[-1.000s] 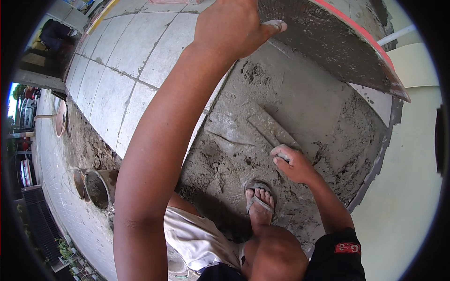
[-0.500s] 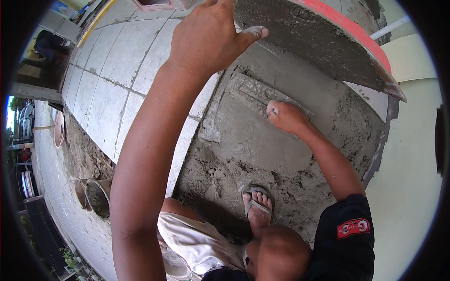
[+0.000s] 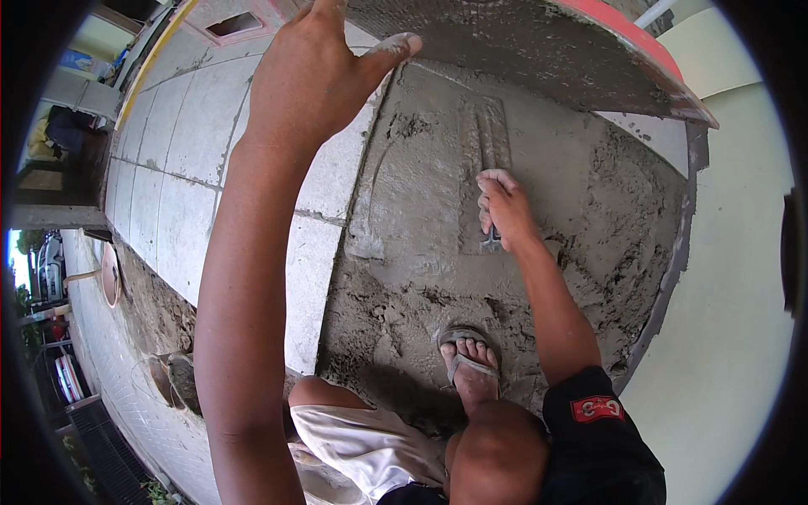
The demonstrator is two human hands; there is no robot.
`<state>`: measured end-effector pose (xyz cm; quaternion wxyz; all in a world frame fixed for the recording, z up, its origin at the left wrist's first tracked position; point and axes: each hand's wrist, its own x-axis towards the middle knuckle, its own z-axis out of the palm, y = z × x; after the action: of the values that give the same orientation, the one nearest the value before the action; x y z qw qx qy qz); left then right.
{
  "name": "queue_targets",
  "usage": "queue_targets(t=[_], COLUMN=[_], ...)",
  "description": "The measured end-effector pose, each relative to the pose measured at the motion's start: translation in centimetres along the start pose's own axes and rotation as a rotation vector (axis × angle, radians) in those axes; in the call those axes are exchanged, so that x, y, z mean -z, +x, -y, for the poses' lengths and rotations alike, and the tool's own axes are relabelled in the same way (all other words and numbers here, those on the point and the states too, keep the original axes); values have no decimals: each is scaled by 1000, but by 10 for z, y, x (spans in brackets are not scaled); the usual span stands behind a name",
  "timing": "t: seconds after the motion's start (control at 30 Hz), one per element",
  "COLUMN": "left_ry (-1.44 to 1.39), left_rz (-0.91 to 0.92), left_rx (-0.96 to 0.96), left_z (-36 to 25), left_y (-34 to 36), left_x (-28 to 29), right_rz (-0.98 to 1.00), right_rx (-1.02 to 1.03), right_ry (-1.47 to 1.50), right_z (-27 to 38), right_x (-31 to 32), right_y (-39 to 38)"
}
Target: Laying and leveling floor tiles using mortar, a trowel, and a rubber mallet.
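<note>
My right hand (image 3: pixel 505 210) is closed round the handle of a rectangular finishing trowel (image 3: pixel 486 135), whose mortar-smeared blade lies flat on the wet grey mortar (image 3: pixel 421 177). High in the view, my left hand (image 3: pixel 311 80) is raised with its thumb stretched to the right. The top edge cuts off its other fingers, so any hold they have is hidden. Just right of that thumb, a large panel (image 3: pixel 522 50) with a red rim and a mortar-coated face stands tilted over the far side of the bed.
Pale floor tiles (image 3: pixel 189 135) border the mortar on the left, and a pale wall (image 3: pixel 728 252) rises on the right. My sandalled foot (image 3: pixel 471 358) stands on the rougher near mortar. Buckets (image 3: pixel 181 379) sit at lower left, below a round pan (image 3: pixel 110 273).
The trowel has turned from slanting across the mortar to pointing away from me, its handle end drawn nearer. My left hand and the panel appear farther left in the view.
</note>
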<state>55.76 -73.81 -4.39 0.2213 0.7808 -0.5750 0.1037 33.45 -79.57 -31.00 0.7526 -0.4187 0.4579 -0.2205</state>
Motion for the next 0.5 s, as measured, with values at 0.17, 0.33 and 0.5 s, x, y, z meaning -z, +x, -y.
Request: queue_targets(t=[0.17,0.33,0.5], left_ry=[-96,-2,32], left_rz=[64,-130,-158], left_rx=[81,-121,-107], left_z=[-2,9,19], left_y=[-4,-4,-3], left_x=[2,-18,-29], right_rz=[116,275,404], right_rx=[-7,-34,86], right_ry=[-9,-416,-799], right_z=[-2,-21,-45], right_x=[-81,-63,12], right_y=[42,-4,-93])
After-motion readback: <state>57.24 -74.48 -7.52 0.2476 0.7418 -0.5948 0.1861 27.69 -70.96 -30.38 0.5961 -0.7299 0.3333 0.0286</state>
